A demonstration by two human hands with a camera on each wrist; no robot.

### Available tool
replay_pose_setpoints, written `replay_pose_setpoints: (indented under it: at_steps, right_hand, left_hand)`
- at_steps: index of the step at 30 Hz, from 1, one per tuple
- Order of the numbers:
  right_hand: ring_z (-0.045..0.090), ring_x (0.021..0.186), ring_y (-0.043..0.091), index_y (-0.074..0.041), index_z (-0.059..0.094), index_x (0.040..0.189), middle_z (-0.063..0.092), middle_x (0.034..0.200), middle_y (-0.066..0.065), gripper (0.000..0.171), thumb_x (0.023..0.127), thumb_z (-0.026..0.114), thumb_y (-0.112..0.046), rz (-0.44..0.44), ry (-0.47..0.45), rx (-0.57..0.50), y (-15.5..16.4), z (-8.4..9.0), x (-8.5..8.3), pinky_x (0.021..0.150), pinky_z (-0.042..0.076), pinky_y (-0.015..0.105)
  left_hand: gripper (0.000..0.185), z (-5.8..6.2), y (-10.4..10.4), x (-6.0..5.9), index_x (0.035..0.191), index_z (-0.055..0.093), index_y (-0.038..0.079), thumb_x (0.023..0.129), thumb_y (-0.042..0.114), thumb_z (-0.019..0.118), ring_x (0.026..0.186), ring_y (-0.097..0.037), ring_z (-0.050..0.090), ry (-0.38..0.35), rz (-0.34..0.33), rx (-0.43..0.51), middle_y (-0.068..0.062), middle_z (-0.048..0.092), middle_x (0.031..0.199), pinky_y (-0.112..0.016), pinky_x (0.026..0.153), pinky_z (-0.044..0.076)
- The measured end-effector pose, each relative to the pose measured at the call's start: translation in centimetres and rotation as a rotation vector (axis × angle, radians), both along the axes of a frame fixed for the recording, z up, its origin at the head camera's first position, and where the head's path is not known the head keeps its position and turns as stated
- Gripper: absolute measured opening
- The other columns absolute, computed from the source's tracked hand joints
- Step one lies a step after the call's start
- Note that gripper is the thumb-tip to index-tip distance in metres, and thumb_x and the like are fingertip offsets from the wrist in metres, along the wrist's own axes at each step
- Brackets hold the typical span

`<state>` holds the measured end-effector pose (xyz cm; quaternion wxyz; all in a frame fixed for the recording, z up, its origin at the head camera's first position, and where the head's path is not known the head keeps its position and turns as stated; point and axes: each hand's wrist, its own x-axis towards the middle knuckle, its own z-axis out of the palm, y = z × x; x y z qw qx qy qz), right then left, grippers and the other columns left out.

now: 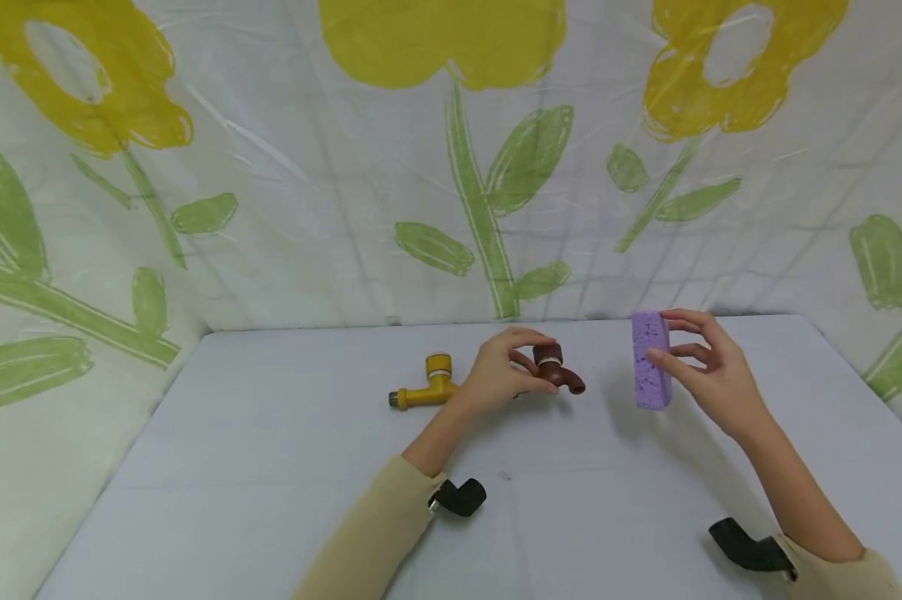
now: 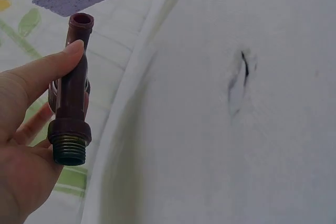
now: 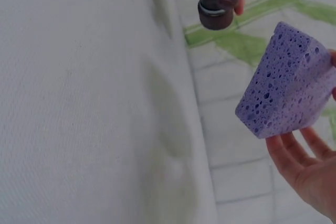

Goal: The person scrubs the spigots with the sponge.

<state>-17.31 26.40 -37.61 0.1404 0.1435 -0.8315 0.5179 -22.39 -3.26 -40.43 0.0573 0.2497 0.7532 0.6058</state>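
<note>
My left hand (image 1: 499,371) grips a dark red-brown faucet (image 1: 550,367) between thumb and fingers. In the left wrist view the faucet (image 2: 72,90) shows its threaded end towards the palm and its spout away from it. My right hand (image 1: 709,367) holds a purple sponge (image 1: 650,360) upright by its edges, a short way right of the faucet. The sponge's pores show well in the right wrist view, where the right hand's fingers (image 3: 296,153) press its lower edge. A yellow faucet (image 1: 424,392) lies behind the left hand, which hides its right end.
A white-covered table (image 1: 271,450) carries everything. Behind it hangs a sheet (image 1: 308,208) printed with yellow flowers and green leaves. Black devices (image 1: 458,497) sit at both wrists, by the beige sleeves (image 1: 376,533).
</note>
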Motion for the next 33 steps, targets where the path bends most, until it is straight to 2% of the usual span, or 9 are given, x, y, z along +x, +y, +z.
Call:
replay_pose_setpoints:
  at_steps: [3, 4, 8, 11, 18, 27, 33]
  right_hand:
    - [0.065, 0.100, -0.003, -0.008, 0.055, 0.146, 0.055, 0.131, -0.017, 0.053, 0.097, 0.070, 0.008, -0.007, 0.018, -0.003, 0.1, -0.4, -0.3, 0.078, 0.056, 0.009]
    - [0.065, 0.100, -0.003, -0.007, 0.055, 0.145, 0.055, 0.131, -0.017, 0.053, 0.097, 0.070, 0.008, -0.010, 0.022, -0.003, 0.2, -0.5, -0.4, 0.078, 0.056, 0.009]
    - [0.065, 0.097, -0.004, -0.007, 0.055, 0.145, 0.055, 0.130, -0.018, 0.051, 0.097, 0.070, 0.005, -0.027, 0.011, 0.008, 0.6, -0.9, -0.6, 0.078, 0.055, 0.008]
    - [0.065, 0.096, -0.004, -0.008, 0.055, 0.146, 0.053, 0.129, -0.017, 0.050, 0.099, 0.070, 0.002, -0.037, -0.014, 0.014, 1.0, -1.2, -0.8, 0.075, 0.056, 0.009]
    - [0.065, 0.094, -0.002, -0.012, 0.055, 0.146, 0.052, 0.128, -0.015, 0.048, 0.101, 0.069, -0.004, -0.049, -0.046, 0.012, 1.5, -1.6, -1.0, 0.072, 0.057, 0.013]
    - [0.065, 0.096, -0.002, -0.013, 0.055, 0.146, 0.053, 0.128, -0.015, 0.046, 0.102, 0.070, -0.008, -0.055, -0.051, 0.024, 1.5, -1.7, -0.7, 0.073, 0.057, 0.013]
    - [0.062, 0.102, -0.003, -0.011, 0.055, 0.146, 0.053, 0.130, -0.018, 0.048, 0.101, 0.070, -0.005, -0.045, -0.035, 0.027, 1.5, -2.0, -0.8, 0.077, 0.055, 0.009]
  left_hand:
    - [0.058, -0.4, 0.4, -0.4, 0.130, 0.072, -0.002, 0.076, -0.004, 0.093, 0.115, -0.023, 0.063, 0.018, -0.003, -0.040, -0.015, 0.064, 0.138, -0.024, 0.085, 0.061]
    - [0.058, -0.5, 0.5, -0.5, 0.130, 0.072, -0.001, 0.076, -0.003, 0.093, 0.114, -0.021, 0.063, 0.017, -0.006, -0.056, -0.015, 0.063, 0.138, -0.023, 0.085, 0.061]
    - [0.059, -0.8, 0.8, -0.9, 0.132, 0.072, 0.002, 0.077, 0.000, 0.094, 0.097, -0.011, 0.065, -0.006, -0.018, -0.114, -0.013, 0.063, 0.139, -0.020, 0.083, 0.059]
    - [0.059, -1.0, 1.1, -1.1, 0.131, 0.073, 0.002, 0.076, 0.003, 0.095, 0.084, -0.007, 0.064, 0.006, -0.023, -0.168, -0.012, 0.063, 0.137, -0.018, 0.081, 0.057]
    - [0.062, -1.3, 1.6, -1.4, 0.128, 0.075, 0.003, 0.072, 0.008, 0.099, 0.080, -0.004, 0.058, 0.094, -0.018, -0.289, -0.012, 0.065, 0.133, -0.015, 0.077, 0.053]
    - [0.071, -1.5, 2.1, -1.5, 0.136, 0.071, 0.006, 0.072, 0.010, 0.100, 0.084, -0.014, 0.060, 0.147, -0.020, -0.346, -0.014, 0.061, 0.138, -0.016, 0.078, 0.050]
    - [0.072, -1.6, 1.8, -1.1, 0.138, 0.069, 0.005, 0.073, 0.012, 0.099, 0.087, -0.017, 0.063, 0.153, -0.029, -0.341, -0.016, 0.055, 0.142, -0.016, 0.081, 0.051]
